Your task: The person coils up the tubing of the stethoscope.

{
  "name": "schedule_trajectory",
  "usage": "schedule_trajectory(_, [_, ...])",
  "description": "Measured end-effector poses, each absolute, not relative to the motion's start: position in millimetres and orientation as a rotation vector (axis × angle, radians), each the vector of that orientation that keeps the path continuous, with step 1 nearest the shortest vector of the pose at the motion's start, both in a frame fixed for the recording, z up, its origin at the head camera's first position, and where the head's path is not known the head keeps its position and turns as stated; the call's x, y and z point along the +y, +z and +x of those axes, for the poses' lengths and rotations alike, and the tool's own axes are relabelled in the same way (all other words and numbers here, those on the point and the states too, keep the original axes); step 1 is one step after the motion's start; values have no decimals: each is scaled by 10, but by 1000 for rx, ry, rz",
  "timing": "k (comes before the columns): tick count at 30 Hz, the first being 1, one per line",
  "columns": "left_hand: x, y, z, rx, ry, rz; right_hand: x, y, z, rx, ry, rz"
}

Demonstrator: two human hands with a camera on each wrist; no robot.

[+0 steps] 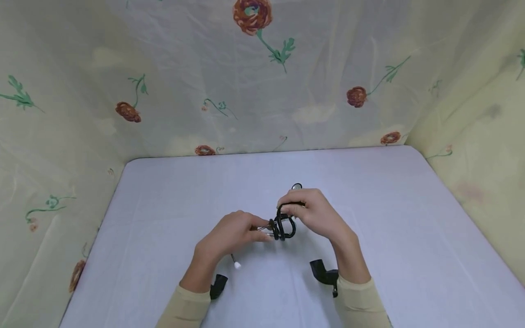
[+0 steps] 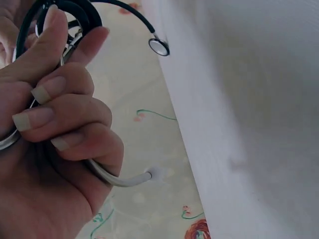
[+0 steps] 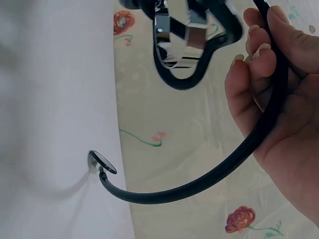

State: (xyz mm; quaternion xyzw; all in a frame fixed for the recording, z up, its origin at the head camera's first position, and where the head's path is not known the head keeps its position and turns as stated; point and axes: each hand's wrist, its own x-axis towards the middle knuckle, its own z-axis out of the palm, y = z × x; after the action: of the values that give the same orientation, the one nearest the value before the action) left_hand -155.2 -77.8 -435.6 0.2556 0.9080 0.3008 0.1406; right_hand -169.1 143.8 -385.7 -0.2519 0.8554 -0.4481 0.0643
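A stethoscope (image 1: 280, 229) with black tubing, wound into loops, is held between both hands above the table. My left hand (image 1: 229, 234) has its fingers curled round the metal ear tubes (image 2: 112, 179), thumb and forefinger at the loops. A white ear tip (image 1: 237, 264) pokes out below that hand. My right hand (image 1: 317, 214) pinches the black tube (image 3: 279, 84) between thumb and fingers, to the right of the loops. From there the free length of tube curves away to the round chest piece (image 3: 102, 162), which appears just beyond the right hand in the head view.
A white-covered table (image 1: 164, 191) lies under both hands. Flowered cloth (image 1: 176, 68) hangs behind it and at both sides. Black curved pieces (image 1: 323, 272) show beside the wrists, near the beige sleeves (image 1: 362, 300).
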Motion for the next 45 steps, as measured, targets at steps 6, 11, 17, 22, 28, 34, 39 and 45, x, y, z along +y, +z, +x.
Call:
schedule_trajectory(6, [-747, -4297, -1506, 2538, 939, 815, 1411, -3688, -1639, 2534, -1404, -745])
schedule_trajectory(11, [-743, -4242, -1490, 2478, 1027, 893, 1444, -3706, -1662, 2501, -1459, -685])
schedule_trajectory(17, [-739, -4184, -1462, 2378, 1123, 929, 1492, -3762, -1683, 2459, -1505, -629])
schedule_trajectory(22, [-735, -4128, -1441, 2351, 1148, 963, 1542, -3902, -1756, 2419, -1535, -629])
schedule_trajectory(28, [-769, -4078, -1412, 2332, 1217, 928, 1587, -4093, -1849, 2366, -1545, -646])
schedule_trajectory(34, [-814, -4069, -1422, 2341, 1293, 898, 1580, -4115, -1858, 2316, -1573, -617])
schedule_trajectory(39, [-819, -4064, -1434, 2326, 1337, 875, 1564, -4115, -1868, 2303, -1563, -623])
schedule_trajectory(45, [-821, -4047, -1440, 2397, 1381, 829, 1540, -4096, -1867, 2364, -1516, -546])
